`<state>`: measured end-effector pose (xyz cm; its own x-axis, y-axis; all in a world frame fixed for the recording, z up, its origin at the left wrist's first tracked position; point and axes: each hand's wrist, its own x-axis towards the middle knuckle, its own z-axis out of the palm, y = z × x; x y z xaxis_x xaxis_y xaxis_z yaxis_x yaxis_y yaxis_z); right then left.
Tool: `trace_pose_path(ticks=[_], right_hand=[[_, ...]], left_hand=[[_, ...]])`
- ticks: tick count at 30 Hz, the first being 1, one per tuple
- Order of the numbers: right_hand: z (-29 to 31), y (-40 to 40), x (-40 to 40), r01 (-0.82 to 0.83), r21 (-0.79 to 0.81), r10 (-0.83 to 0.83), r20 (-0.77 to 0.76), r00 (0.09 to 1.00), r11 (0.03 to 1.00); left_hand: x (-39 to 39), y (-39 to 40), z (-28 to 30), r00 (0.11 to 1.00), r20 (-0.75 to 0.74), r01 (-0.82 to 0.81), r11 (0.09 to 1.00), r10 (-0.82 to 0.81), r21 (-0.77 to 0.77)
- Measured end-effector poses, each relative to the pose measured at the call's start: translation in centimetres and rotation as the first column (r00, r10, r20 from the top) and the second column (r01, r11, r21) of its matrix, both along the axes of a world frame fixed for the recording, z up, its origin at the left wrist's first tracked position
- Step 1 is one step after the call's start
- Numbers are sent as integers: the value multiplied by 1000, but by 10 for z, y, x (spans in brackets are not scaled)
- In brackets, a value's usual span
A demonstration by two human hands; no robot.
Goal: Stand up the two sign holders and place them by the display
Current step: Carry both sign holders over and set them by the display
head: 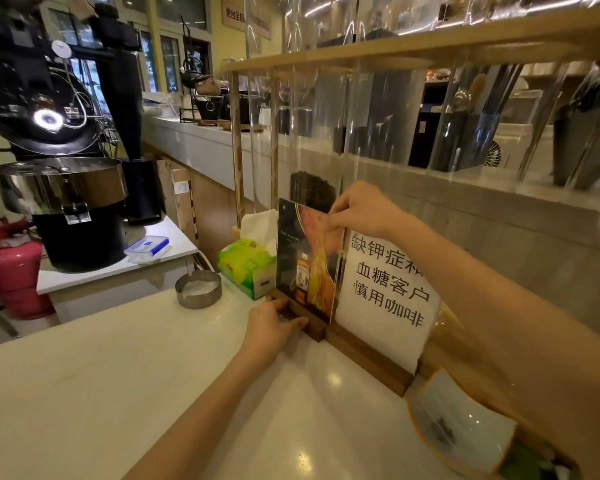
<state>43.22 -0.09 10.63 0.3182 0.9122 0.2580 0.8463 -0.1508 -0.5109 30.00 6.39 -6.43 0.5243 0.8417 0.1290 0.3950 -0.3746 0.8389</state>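
Two sign holders stand upright on the white counter, against the clear display case (326, 140). The left sign holder (302, 268) has a dark drink poster in a clear panel on a wooden base. My left hand (274, 323) grips that wooden base at its front end. My right hand (357, 209) pinches the panel's top right corner. Touching its right side, the second sign holder (385, 289) shows a white sheet with black Chinese characters in a longer wooden base (368, 358).
A green tissue pack (246, 265) sits just left of the poster holder, with a round metal ashtray (198, 289) beyond it. A tilted dish (461, 424) lies at the right. A black coffee roaster (59, 188) and a pink gas cylinder (14, 271) stand at far left.
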Motion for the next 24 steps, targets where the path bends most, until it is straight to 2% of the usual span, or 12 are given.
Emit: trace_pose_path(ticks=[8,19,24], right_hand=[[-3,2,3,41,22,-41,-7,999,999],[-3,3,6,80,22,-79,-25,997,997],[-2,2,6,62,26,-61,-31,998,998]], left_hand=[[12,2,-4,993,-120,21,998,-14,56],[17,9,-5,992,-96,82,996,-79,26],[20,11,-7,986,-148,77,996,-70,42]])
